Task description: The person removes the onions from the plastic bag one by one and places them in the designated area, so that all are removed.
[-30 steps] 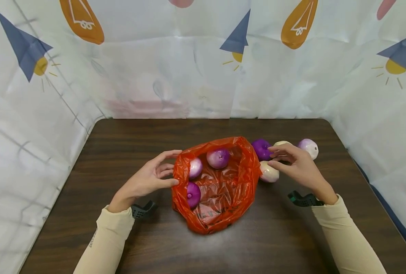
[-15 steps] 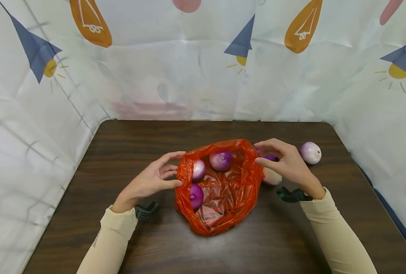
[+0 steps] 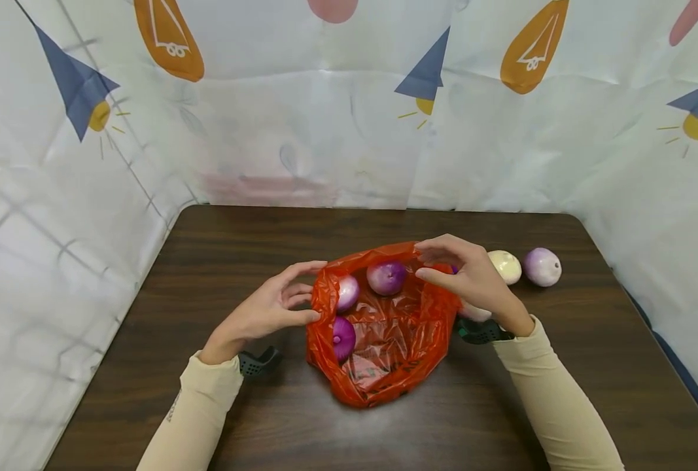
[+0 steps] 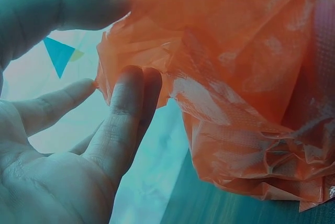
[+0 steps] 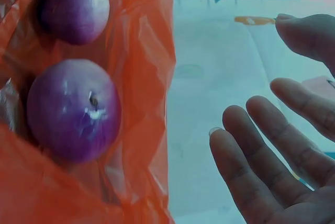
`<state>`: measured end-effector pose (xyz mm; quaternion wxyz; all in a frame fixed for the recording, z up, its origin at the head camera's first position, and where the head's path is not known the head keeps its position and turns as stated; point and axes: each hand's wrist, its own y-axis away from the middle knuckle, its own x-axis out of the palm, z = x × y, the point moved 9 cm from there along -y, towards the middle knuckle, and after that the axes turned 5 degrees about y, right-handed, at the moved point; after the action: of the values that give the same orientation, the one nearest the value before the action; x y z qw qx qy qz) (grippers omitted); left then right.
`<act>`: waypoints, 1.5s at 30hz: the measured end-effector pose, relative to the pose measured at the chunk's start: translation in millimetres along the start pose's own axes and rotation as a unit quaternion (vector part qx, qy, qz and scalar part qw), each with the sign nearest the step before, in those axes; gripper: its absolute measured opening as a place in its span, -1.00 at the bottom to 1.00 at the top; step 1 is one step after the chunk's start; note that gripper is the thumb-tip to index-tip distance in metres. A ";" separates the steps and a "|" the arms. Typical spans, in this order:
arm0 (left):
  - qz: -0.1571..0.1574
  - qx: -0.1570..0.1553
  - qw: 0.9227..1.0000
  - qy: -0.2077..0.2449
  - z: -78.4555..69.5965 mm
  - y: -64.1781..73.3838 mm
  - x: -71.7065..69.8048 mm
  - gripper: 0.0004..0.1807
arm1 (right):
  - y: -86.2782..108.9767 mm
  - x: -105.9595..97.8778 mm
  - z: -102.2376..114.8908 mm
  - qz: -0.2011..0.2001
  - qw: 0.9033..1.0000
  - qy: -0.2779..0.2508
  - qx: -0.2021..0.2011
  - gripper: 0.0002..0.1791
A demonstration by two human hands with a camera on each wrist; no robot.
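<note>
A red plastic bag [image 3: 360,392] sits on the table with its mouth spread wide. Inside are three purple onions: one by the back wall [image 3: 386,278], a paler one at the left [image 3: 347,292], and a deep purple one [image 3: 343,339] below it. Spread apart, the thumb and fingers of my left hand [image 3: 266,304] touch the bag's left side. My right hand [image 3: 469,275] hovers at the right rim, fingers loosely extended and holding nothing. In the right wrist view, its palm and fingers [image 5: 230,166] show beside the bag. It partly hides a purple onion and a pale onion [image 3: 475,313] outside.
A cream onion [image 3: 505,267] and a purple-white onion [image 3: 543,267] lie on the dark wooden table [image 3: 254,242], right of the bag. A printed white curtain [image 3: 301,131] rises behind the table and along both sides.
My right hand has moved left, from above the loose onions to the bag's right rim, uncovering the cream onion. My left hand stays at the bag's left side. The head view has shifted slightly.
</note>
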<state>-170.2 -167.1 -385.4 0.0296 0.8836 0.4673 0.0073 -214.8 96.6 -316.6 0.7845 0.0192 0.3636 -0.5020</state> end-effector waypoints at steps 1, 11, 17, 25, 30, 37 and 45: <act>0.000 0.000 1.000 0.000 0.0 -0.1 0.0 -0.14 | -1.5 1.6 3.7 0.000 1.000 -0.003 -0.003 -0.58; -0.001 -0.002 1.000 0.002 -0.3 -1.4 0.0 -0.14 | -12.6 17.6 13.8 0.015 1.000 -0.014 0.013 -0.58; 0.000 -0.002 1.000 0.001 -0.6 -2.8 1.5 -0.14 | -16.3 24.8 12.5 0.028 0.999 -0.023 0.028 -0.58; -0.002 -0.007 1.000 -0.008 0.7 -5.4 1.3 -0.14 | -17.4 35.1 -5.3 0.033 0.999 -0.029 0.031 -0.57; -0.002 -0.009 1.000 -0.004 2.4 -6.0 1.3 -0.13 | -17.5 43.0 -26.6 0.031 0.999 -0.032 0.004 -0.56; -0.001 -0.011 1.000 -0.001 2.6 -5.3 1.4 -0.13 | -19.3 46.6 -26.3 0.036 0.999 -0.010 -0.003 -0.55; -0.002 -0.013 1.000 0.004 2.1 -5.8 0.7 -0.13 | -21.3 52.8 -30.8 0.045 0.999 0.013 -0.009 -0.55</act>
<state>-174.5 -163.4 -387.9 0.0391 0.8823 0.4687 0.0171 -236.7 57.4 -363.2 0.8016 0.0352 0.3774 -0.4623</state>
